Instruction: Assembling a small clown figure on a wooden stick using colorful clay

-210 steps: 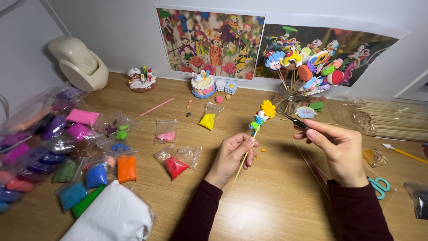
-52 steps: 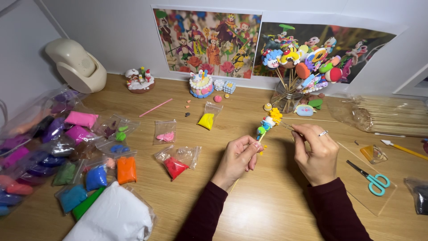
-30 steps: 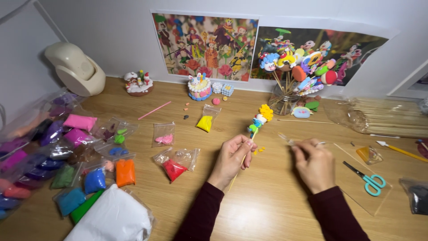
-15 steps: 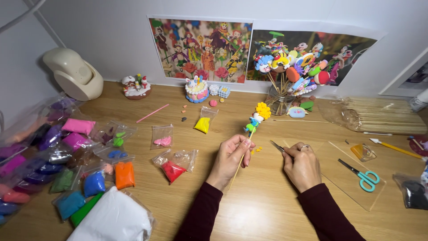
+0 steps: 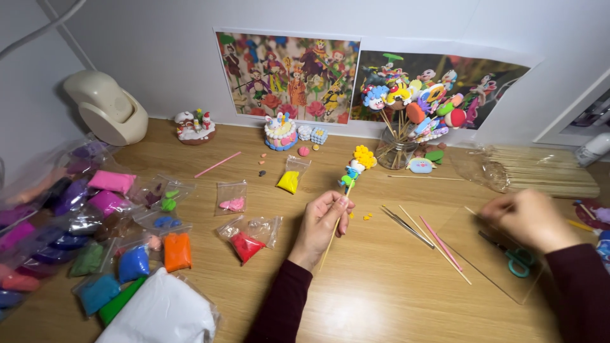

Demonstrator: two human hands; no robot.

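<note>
Head camera looks down on a wooden tabletop (image 5: 381,298) set out for clay modelling. Along its left edge lie clear bags of coloured clay (image 5: 95,216), with an orange block (image 5: 177,251) and a red bag (image 5: 244,244) nearer the middle and a yellow bag (image 5: 289,181) further back.

At the centre the left hand (image 5: 321,222) is closed around a thin wooden stick (image 5: 333,235), pinching it between thumb and fingers. The stick tilts up and away, carrying a small clay figure (image 5: 353,169) in yellow, white, blue and green at its top end, clear of the wood.

Right of it, loose sticks and a pink rod (image 5: 438,242) lie flat, with dark tweezers (image 5: 404,225) beside them. Behind stands a glass jar (image 5: 395,152) of finished figures.

Near the right edge the right hand (image 5: 530,219) is blurred, curled over a clear sheet (image 5: 492,279) where green-handled scissors (image 5: 518,259) lie; whether it grips anything I cannot tell.

By my reading the figure is mid-build and the right hand is after a tool or a piece. The next move calls for a steady stick while the right hand comes back to the figure.
</note>
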